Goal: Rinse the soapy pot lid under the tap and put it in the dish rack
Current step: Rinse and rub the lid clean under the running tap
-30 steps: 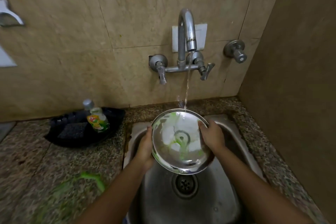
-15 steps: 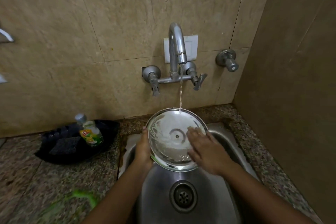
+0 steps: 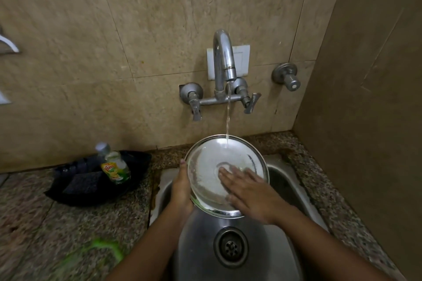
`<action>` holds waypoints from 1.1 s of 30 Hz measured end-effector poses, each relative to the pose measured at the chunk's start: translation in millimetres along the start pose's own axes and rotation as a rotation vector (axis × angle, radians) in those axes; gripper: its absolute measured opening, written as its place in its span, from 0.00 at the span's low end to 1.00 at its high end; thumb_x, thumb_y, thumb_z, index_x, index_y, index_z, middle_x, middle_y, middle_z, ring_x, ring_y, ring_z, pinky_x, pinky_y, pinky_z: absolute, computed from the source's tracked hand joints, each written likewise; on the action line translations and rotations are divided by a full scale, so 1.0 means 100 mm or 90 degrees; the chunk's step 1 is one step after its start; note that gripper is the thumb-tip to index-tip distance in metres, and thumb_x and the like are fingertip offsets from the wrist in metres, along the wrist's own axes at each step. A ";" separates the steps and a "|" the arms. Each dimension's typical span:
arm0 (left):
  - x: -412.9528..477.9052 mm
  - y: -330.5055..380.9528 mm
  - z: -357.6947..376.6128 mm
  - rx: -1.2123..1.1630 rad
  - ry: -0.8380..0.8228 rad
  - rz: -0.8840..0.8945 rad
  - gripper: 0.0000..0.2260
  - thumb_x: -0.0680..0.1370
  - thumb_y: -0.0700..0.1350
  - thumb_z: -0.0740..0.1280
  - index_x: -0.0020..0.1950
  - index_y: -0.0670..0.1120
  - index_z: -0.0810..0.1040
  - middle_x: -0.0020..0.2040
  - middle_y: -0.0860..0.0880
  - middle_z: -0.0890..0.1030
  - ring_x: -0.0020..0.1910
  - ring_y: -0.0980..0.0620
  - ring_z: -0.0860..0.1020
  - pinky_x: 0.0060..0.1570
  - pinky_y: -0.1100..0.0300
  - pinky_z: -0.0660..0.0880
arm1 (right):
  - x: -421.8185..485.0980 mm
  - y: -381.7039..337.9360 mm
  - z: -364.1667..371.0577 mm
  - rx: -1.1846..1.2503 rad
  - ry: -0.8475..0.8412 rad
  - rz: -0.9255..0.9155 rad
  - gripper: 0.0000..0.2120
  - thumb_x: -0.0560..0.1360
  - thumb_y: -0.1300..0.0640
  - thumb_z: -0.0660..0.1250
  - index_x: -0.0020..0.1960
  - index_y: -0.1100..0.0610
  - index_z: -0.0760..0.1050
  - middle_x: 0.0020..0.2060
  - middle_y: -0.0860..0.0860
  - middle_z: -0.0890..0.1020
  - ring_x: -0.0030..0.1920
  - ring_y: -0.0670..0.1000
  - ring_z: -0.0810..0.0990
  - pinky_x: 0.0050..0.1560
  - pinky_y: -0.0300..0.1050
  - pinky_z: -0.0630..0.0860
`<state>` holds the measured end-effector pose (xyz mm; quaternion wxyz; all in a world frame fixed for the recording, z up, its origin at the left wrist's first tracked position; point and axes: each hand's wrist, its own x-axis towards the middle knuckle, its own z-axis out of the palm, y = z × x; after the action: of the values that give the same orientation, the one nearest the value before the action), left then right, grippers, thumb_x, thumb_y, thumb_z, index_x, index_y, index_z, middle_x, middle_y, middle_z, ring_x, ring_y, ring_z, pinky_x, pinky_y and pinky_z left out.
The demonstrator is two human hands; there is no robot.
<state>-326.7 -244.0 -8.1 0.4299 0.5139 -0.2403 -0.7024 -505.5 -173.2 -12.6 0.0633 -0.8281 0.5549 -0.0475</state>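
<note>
Steel pot lid (image 3: 206,166) is tilted over the sink (image 3: 285,180), under the thin water from the tap (image 3: 222,61). The left hand (image 3: 181,191) grips its left edge; the right hand (image 3: 250,191) lies flat on it, fingers (image 3: 225,172) spread open.

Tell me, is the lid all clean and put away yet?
Not yet. The pot lid looks mostly free of suds. Tap water lands on its top edge while the left hand holds it and the right hand rubs it. Putting it in a dish rack is left; none is in view.
</note>
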 end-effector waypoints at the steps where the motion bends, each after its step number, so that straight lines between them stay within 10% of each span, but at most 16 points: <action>1: -0.01 -0.01 0.00 0.008 0.010 0.019 0.25 0.78 0.63 0.54 0.52 0.44 0.80 0.49 0.40 0.83 0.47 0.42 0.80 0.45 0.53 0.76 | -0.03 0.05 0.00 -0.012 0.013 0.026 0.28 0.81 0.42 0.44 0.77 0.45 0.40 0.77 0.44 0.43 0.77 0.46 0.39 0.76 0.49 0.40; 8: -0.04 -0.04 0.05 0.034 0.055 0.029 0.24 0.76 0.64 0.58 0.53 0.46 0.81 0.50 0.42 0.85 0.50 0.41 0.83 0.55 0.43 0.78 | 0.54 0.17 -0.07 0.009 0.153 0.279 0.34 0.78 0.38 0.41 0.78 0.56 0.43 0.79 0.52 0.47 0.78 0.49 0.44 0.74 0.47 0.38; 12: -0.12 0.01 0.08 0.079 -0.021 0.061 0.23 0.76 0.61 0.61 0.57 0.44 0.81 0.51 0.41 0.85 0.50 0.42 0.84 0.55 0.47 0.78 | 0.94 -0.05 -0.20 0.057 0.197 0.061 0.27 0.80 0.45 0.46 0.77 0.53 0.54 0.76 0.52 0.59 0.77 0.51 0.54 0.76 0.54 0.49; 15: -0.19 0.06 0.07 0.083 -0.098 0.097 0.15 0.78 0.52 0.64 0.56 0.43 0.81 0.50 0.42 0.86 0.48 0.46 0.85 0.46 0.55 0.79 | 1.04 0.01 -0.39 0.030 0.184 -0.050 0.21 0.80 0.45 0.48 0.63 0.51 0.74 0.57 0.51 0.78 0.61 0.53 0.74 0.62 0.52 0.63; 20: -0.26 0.14 -0.03 0.131 -0.109 0.139 0.06 0.73 0.38 0.70 0.49 0.42 0.82 0.41 0.43 0.86 0.38 0.46 0.85 0.36 0.57 0.80 | 0.98 0.36 -0.68 0.369 0.082 0.150 0.19 0.77 0.40 0.59 0.50 0.54 0.79 0.42 0.50 0.83 0.43 0.51 0.81 0.44 0.46 0.74; 26: -0.28 0.23 0.09 0.151 -0.156 0.188 0.06 0.74 0.36 0.69 0.50 0.41 0.83 0.41 0.43 0.86 0.39 0.48 0.84 0.37 0.60 0.80 | 1.03 0.06 -0.76 0.265 0.061 -0.079 0.13 0.76 0.46 0.65 0.57 0.48 0.81 0.47 0.47 0.81 0.48 0.46 0.78 0.52 0.44 0.71; 33: -0.24 0.19 -0.08 0.091 -0.161 0.051 0.14 0.75 0.46 0.69 0.59 0.41 0.81 0.53 0.40 0.85 0.51 0.42 0.83 0.48 0.52 0.80 | 0.81 0.41 -0.76 0.462 0.213 0.228 0.12 0.77 0.44 0.63 0.47 0.48 0.82 0.35 0.46 0.82 0.36 0.47 0.79 0.42 0.46 0.73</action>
<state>-309.8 -232.7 15.9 0.3862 0.4409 -0.3624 -0.7247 -523.2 -267.0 56.4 0.2670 -0.6241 0.6394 -0.3611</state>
